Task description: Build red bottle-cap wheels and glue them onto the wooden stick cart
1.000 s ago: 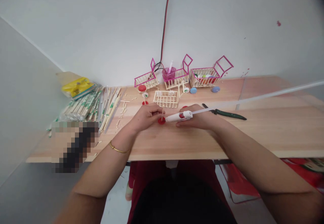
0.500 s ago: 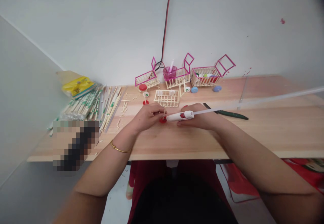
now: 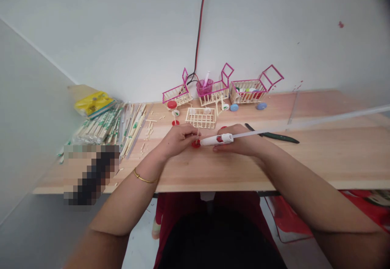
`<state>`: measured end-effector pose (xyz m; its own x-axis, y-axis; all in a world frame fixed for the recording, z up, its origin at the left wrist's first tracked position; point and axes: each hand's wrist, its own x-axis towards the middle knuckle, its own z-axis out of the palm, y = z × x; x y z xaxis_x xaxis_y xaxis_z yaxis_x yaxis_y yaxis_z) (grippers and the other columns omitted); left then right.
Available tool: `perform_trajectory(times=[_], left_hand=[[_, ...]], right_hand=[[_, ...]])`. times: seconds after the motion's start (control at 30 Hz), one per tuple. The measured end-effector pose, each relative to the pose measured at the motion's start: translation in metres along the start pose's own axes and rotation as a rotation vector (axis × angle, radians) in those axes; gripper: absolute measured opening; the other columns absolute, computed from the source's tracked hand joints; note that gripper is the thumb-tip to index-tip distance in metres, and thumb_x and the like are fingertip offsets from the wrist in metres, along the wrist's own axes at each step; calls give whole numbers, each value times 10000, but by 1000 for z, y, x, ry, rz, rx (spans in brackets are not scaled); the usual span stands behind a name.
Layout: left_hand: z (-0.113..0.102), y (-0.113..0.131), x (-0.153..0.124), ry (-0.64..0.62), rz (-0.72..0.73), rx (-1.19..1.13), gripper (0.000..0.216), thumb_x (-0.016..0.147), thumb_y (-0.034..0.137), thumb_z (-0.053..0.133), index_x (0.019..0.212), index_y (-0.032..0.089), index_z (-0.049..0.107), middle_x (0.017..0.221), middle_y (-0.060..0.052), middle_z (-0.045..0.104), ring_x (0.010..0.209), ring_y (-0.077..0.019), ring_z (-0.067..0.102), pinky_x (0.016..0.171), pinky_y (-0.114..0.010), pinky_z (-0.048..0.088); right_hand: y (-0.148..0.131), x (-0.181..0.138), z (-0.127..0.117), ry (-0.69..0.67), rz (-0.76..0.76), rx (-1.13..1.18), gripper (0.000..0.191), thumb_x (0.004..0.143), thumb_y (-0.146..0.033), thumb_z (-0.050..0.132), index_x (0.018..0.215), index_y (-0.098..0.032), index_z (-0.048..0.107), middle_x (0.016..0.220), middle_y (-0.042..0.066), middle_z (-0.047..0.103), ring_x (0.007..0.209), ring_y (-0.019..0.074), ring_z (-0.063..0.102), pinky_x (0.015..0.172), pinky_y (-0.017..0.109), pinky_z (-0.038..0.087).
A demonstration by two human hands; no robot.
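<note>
My right hand (image 3: 240, 141) is closed round a white hot glue gun (image 3: 215, 140), with a long translucent glue stick (image 3: 292, 123) trailing from its back end to the right. The gun's nozzle meets a red bottle cap (image 3: 195, 143) lying on the table. My left hand (image 3: 181, 139) pinches a short thin wooden stick (image 3: 198, 132) that stands upright at this cap. Just beyond my hands lies a small pale stick-built basket (image 3: 201, 119). A second stick with red caps (image 3: 172, 105) at its ends stands left of the basket.
Small carts (image 3: 248, 92) with purple trim line the wall. Blue caps (image 3: 261, 106) lie before them. Green-handled pliers (image 3: 280, 138) rest right of my right hand. On the left are wrapped chopsticks (image 3: 97, 123), a yellow bag (image 3: 94, 103) and loose stick pieces (image 3: 149, 129).
Almost nothing differs. Both hands keep their places, with the glue gun nozzle still at the red cap and the stick still pinched upright.
</note>
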<state>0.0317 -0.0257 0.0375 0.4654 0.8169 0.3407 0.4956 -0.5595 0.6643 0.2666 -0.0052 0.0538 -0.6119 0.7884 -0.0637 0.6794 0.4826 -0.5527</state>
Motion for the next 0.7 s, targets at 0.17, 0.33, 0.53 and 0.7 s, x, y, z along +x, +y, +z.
perform_trajectory(times=[0.17, 0.33, 0.53, 0.7], left_hand=[[0, -1, 0, 5, -7, 4, 123, 848, 177, 560, 773, 154, 655, 772, -32, 634, 728, -122, 565, 692, -241, 434], [2, -3, 0, 11, -17, -4, 113, 843, 175, 558, 778, 157, 649, 748, -20, 630, 700, -116, 555, 669, -233, 430], [1, -2, 0, 9, -23, -16, 120, 845, 189, 555, 776, 156, 647, 759, -24, 633, 707, -119, 557, 671, -233, 433], [1, -4, -1, -3, -24, -12, 123, 847, 182, 549, 778, 155, 648, 753, -23, 626, 700, -116, 548, 666, -230, 426]], right_hand=[[-2, 1, -1, -30, -8, -62, 275, 713, -452, 683, 675, -205, 567, 705, 11, 646, 680, 178, 591, 569, 260, 383], [-1, 2, 2, -23, -9, -59, 264, 709, -464, 679, 700, -212, 597, 731, 16, 655, 693, 184, 596, 576, 260, 391], [-4, 0, -1, -30, -10, -60, 223, 719, -438, 676, 724, -220, 628, 742, 21, 665, 705, 195, 604, 577, 266, 397], [-4, 0, -2, -27, 4, -47, 251, 716, -448, 679, 702, -209, 602, 715, 20, 654, 682, 190, 597, 574, 271, 394]])
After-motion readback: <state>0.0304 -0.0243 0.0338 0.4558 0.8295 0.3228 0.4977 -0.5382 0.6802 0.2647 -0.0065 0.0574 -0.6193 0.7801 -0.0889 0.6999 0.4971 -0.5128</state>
